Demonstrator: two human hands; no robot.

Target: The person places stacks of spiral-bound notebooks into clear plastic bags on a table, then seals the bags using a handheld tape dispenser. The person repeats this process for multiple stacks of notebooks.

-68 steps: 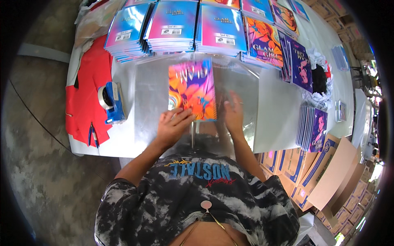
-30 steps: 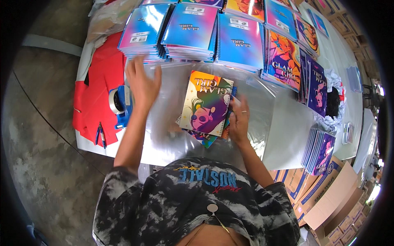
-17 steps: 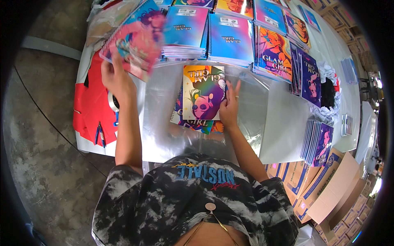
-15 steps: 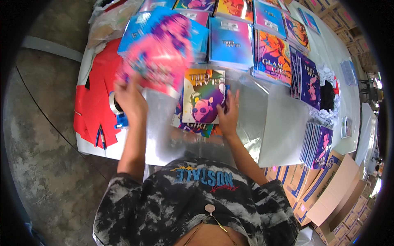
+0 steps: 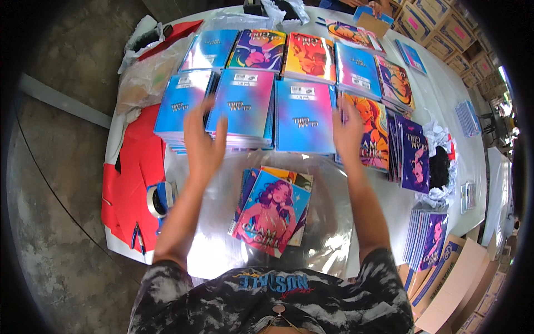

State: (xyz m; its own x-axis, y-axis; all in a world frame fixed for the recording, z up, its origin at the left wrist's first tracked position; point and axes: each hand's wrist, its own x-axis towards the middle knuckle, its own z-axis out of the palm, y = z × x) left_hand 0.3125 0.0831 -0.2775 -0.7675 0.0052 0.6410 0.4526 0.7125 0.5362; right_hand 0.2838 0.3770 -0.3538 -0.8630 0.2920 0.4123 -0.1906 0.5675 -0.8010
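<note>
My left hand point(image 5: 203, 142) is open, thumb and fingers apart, over the near edge of a stack of blue-and-pink spiral notebooks point(image 5: 243, 103). My right hand point(image 5: 348, 133) has its fingers stretched out, slightly blurred, at the right edge of another blue-and-pink notebook stack point(image 5: 305, 122). Beside that hand stands a pile of orange-and-purple notebooks point(image 5: 372, 119), partly covered by it. Between my forearms lies a small, uneven pile of notebooks, topped by one with a pink figure on a blue cover point(image 5: 273, 211). Neither hand touches this pile.
More notebook stacks point(image 5: 310, 58) fill the far side of the table. Red sheets point(image 5: 130, 178), a tape dispenser point(image 5: 159, 200) and pens point(image 5: 137, 238) are at left. Purple notebooks point(image 5: 425, 239) and an open carton point(image 5: 459, 284) are at right. Another person's hand point(image 5: 381, 8) shows at the far edge.
The blue-and-pink notebook that my left hand carried now lies on top of the small pile. Both hands have left the pile and moved forward to the stacks. The view has shifted.
</note>
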